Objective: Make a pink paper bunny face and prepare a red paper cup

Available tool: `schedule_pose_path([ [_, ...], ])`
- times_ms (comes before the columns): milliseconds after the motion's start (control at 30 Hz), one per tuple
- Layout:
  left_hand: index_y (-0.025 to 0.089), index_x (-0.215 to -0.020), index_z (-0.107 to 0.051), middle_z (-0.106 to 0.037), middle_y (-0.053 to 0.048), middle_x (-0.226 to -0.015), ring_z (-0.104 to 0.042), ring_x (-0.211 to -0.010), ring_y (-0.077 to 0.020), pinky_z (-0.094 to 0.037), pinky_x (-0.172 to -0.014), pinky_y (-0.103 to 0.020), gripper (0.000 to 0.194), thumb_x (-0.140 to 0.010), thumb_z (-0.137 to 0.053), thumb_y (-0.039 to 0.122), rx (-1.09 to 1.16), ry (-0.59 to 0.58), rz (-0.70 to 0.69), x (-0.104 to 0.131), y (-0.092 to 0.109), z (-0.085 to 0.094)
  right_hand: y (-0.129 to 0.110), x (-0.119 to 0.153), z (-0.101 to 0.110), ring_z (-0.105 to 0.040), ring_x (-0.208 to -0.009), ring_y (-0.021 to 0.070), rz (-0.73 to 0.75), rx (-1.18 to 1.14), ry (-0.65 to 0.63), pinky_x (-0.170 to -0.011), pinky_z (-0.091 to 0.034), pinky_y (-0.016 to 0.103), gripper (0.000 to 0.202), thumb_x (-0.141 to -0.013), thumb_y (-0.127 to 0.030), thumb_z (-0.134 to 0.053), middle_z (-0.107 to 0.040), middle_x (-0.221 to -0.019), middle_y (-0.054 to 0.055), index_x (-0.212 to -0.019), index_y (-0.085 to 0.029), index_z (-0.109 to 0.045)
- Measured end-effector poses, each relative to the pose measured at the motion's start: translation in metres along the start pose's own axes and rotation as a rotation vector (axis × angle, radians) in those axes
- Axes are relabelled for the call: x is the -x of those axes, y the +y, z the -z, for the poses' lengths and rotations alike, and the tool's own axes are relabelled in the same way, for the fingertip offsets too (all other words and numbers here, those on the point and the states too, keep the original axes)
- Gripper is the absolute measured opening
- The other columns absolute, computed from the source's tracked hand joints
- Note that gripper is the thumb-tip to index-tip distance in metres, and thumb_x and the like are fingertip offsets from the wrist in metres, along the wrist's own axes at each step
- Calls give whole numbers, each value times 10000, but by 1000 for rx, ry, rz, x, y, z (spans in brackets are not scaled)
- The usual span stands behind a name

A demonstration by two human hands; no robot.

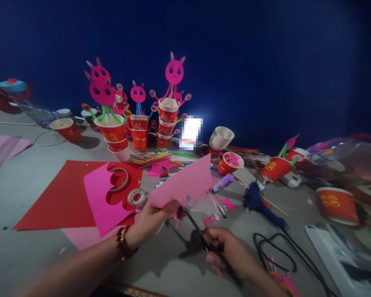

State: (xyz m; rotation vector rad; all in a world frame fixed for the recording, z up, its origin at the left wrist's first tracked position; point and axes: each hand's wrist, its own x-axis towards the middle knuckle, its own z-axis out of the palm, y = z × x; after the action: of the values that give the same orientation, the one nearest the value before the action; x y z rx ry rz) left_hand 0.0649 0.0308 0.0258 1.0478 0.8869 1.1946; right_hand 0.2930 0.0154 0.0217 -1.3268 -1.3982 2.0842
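Pinched at its lower left corner by my left hand (pixel 160 214), a sheet of light pink paper (pixel 185 181) is raised above the table, its lower right edge ragged and cut. My right hand (pixel 225 247) is wrapped around dark scissors (pixel 195 225), whose blades point up and left to the paper's edge, close to my left fingers. Whether the blades touch the paper I cannot tell. Behind my left hand lie red paper (pixel 55 194), bright pink paper (pixel 95 198) with rounded cutouts, and a tape roll (pixel 137 198).
Red paper cups with pink bunny figures (pixel 174 72) stand at the back. A blue glue gun (pixel 264 206) lies right of the scissors, its black cord looping forward. Pink scraps (pixel 210 219), a purple marker-like tube (pixel 223 182) and stacked cups (pixel 221 138) lie beyond the paper.
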Motion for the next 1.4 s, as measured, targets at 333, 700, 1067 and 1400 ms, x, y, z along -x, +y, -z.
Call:
schedule_pose_path([
  [333,142,-850,-689,-695,-48,-734,-653,-664,-184,-562,-630,-302,277,-938,-610,393,24,-32,0,0,-2,2,1,-1,1,-380,-310,43,-2,11,6,-332,-263,164,656,-479,-650,-858,-407,-400,-130,-597,-233,-366],
  [700,140,-865,-683,-694,-47,-747,-653,-673,-183,-559,-632,-301,266,-944,-609,383,29,-39,-20,1,-3,1,-2,0,0,-383,-306,37,-18,15,2,-327,-254,150,668,-470,-691,-842,-391,-379,-138,-589,-227,-377],
  [1067,146,-858,-685,-697,-55,-758,-657,-692,-199,-559,-661,-313,291,-948,-590,407,-34,-20,-11,2,-1,2,0,0,1,-360,-308,38,-13,1,4,-321,-241,163,694,-461,-706,-848,-382,-394,-137,-598,-234,-358],
  [1400,155,-849,-696,-712,-38,-759,-664,-698,-185,-555,-665,-291,264,-956,-593,373,-31,0,-28,3,0,0,1,0,0,-321,-293,27,0,-4,21,-307,-234,158,692,-469,-700,-853,-361,-380,-145,-586,-230,-358],
])
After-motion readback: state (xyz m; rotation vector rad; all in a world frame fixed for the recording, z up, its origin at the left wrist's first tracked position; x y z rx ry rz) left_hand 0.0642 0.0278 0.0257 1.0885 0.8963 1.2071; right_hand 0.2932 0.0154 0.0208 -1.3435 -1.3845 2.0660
